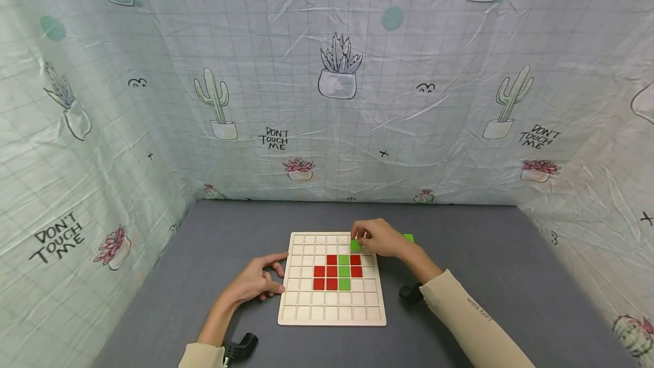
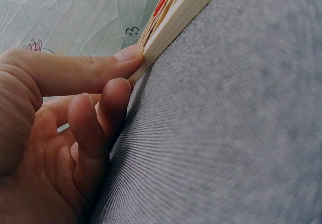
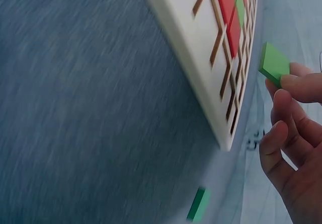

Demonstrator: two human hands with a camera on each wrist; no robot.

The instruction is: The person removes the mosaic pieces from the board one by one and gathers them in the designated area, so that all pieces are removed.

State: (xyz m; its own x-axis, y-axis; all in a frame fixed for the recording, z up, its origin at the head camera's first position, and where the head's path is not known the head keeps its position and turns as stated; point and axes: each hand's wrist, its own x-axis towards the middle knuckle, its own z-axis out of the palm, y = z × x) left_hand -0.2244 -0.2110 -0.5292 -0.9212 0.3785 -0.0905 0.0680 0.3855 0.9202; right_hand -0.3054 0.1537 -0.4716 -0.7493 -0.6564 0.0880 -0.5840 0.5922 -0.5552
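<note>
A pale wooden grid board (image 1: 304,313) lies on the grey table, with several red tiles (image 1: 319,272) and a column of green tiles (image 1: 344,272) set in its middle squares. Over its far right part, my right hand (image 1: 382,237) pinches a green square tile (image 3: 274,63) between thumb and fingers, held tilted and above the board's surface in the right wrist view. My left hand (image 1: 251,281) rests at the board's left edge, thumb (image 2: 95,70) and index finger spread along the side. Its other fingers bend inward beside the wood.
Another green tile (image 1: 409,237) lies on the table just beyond the board's far right corner, partly behind the right hand. A printed cloth (image 1: 378,129) hangs around the table's back and sides. Dark devices are strapped to both wrists.
</note>
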